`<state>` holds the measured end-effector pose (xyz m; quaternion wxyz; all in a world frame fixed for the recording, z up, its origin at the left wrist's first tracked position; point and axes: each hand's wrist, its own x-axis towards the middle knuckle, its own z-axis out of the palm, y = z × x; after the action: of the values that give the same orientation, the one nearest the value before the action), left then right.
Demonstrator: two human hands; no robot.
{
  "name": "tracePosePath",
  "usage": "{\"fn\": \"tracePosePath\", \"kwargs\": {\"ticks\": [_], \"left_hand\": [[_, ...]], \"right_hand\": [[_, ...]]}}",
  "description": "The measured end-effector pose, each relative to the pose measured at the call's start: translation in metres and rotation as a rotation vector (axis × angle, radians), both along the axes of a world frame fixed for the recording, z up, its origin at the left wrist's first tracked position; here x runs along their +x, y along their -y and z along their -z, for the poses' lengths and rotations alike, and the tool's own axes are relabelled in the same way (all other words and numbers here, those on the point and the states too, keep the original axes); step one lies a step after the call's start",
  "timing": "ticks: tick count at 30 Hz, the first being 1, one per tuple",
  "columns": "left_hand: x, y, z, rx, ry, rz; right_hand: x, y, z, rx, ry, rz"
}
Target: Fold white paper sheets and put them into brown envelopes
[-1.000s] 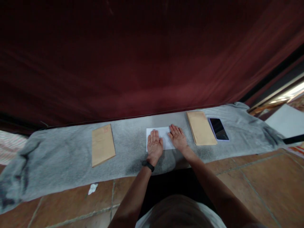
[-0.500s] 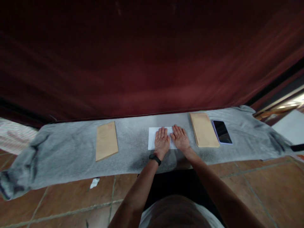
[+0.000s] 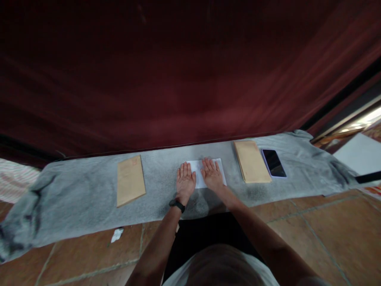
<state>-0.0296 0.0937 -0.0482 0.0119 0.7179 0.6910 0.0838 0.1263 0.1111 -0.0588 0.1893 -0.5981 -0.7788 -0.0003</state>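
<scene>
A white folded sheet of paper point(image 3: 220, 170) lies on a grey cloth point(image 3: 74, 198) spread over the floor. My left hand point(image 3: 185, 182), with a black wristband, lies flat with fingers stretched out over the paper's left end. Beside it my right hand point(image 3: 212, 174) rests flat and open on the middle of the paper. Both palms press down and neither hand grips anything. Only the paper's right part and top edge show past my hands.
A brown envelope point(image 3: 129, 179) lies on the cloth to the left. A stack of brown envelopes point(image 3: 251, 161) lies to the right, with a dark phone point(image 3: 274, 163) beside it. A dark red curtain hangs behind. A paper scrap point(image 3: 116, 235) lies on the tiled floor.
Both flat hands have slid leftward along the white paper, uncovering its right end. The left hand now reaches past the paper's left edge.
</scene>
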Motion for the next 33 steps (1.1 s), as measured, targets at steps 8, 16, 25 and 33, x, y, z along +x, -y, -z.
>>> {"fn": "tracePosePath", "kwargs": {"ticks": [8,16,25,33], "left_hand": [[-0.002,0.000,0.003,0.014,0.020,0.004],[-0.002,-0.002,0.007,0.041,0.021,0.010],[-0.006,0.000,0.006,0.083,0.120,0.046],[-0.021,0.001,0.001,0.266,0.541,0.032]], "right_hand": [[0.012,-0.005,0.008,-0.031,0.033,0.009],[0.058,-0.029,-0.024,-0.174,0.110,0.062],[0.049,-0.081,-0.060,-0.410,0.028,0.008],[0.069,-0.067,-0.077,-0.446,-0.378,0.090]]}}
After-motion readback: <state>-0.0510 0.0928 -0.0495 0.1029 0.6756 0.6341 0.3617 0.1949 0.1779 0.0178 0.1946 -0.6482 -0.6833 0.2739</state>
